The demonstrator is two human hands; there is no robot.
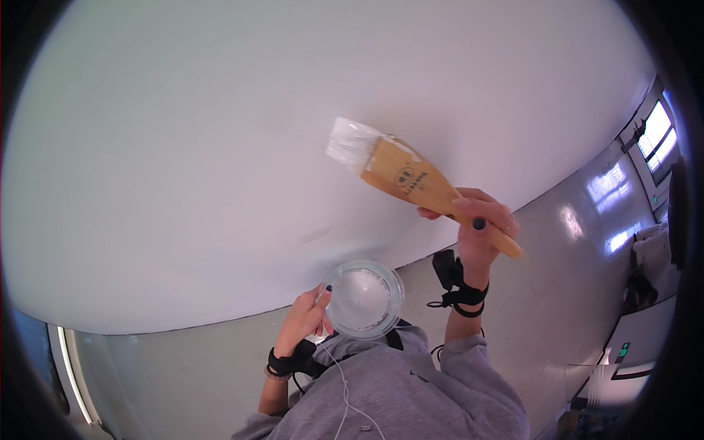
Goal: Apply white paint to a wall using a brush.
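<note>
My right hand (484,224) is closed round the handle of a wide, flat paintbrush (414,180). The brush has a wooden body, and its bristle end is coated white and points up and left. It is held close to the large white wall (205,154); whether the bristles touch it I cannot tell. Lower down, near my chest, my left hand (304,319) grips a round clear glass bowl (400,293) by its left side, thumb at the rim. Something pale shows inside the bowl, but what it is I cannot make out. Black straps circle both wrists.
A grey floor (565,242) runs below the wall's curved lower edge. To the far right are a bright window (656,136) and a white counter-like surface (642,330). Thin white cords (345,389) hang down over my grey top. Faint grey smudges mark the wall above the bowl.
</note>
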